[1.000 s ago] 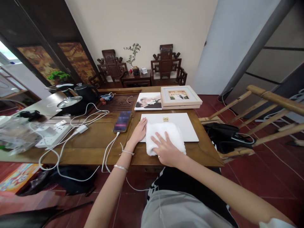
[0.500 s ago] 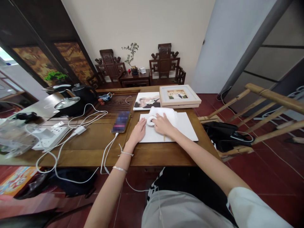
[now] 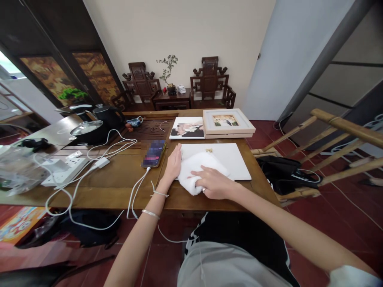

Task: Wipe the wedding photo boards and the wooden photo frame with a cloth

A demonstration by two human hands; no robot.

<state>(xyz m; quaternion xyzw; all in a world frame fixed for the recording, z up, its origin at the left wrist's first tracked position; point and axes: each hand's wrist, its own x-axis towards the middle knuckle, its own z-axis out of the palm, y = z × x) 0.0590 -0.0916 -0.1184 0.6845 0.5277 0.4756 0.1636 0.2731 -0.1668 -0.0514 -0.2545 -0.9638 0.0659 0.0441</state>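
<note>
A flat white panel [image 3: 238, 162] lies on the wooden table in front of me, with a small brass-coloured fitting [image 3: 209, 150] near its far edge. My right hand [image 3: 214, 182] is closed on a fluffy white cloth [image 3: 199, 163]. The cloth is spread over the panel's near left part and hangs over its front edge. My left hand [image 3: 173, 162] rests along the panel's left edge, its fingers stretched out and holding nothing. Part of the panel is hidden under the cloth and my right hand.
Behind the panel lie a photo print [image 3: 187, 128] and a pale framed picture [image 3: 229, 123]. To the left are a phone [image 3: 154, 153] on a charging cable, a power strip [image 3: 66, 171] and a black pot [image 3: 89, 133]. A bamboo chair [image 3: 332, 119] stands at the right.
My right hand has drawn the cloth toward me, over the panel's front edge, and the brass-coloured fitting now shows. My left hand has shifted slightly outward along the left edge.
</note>
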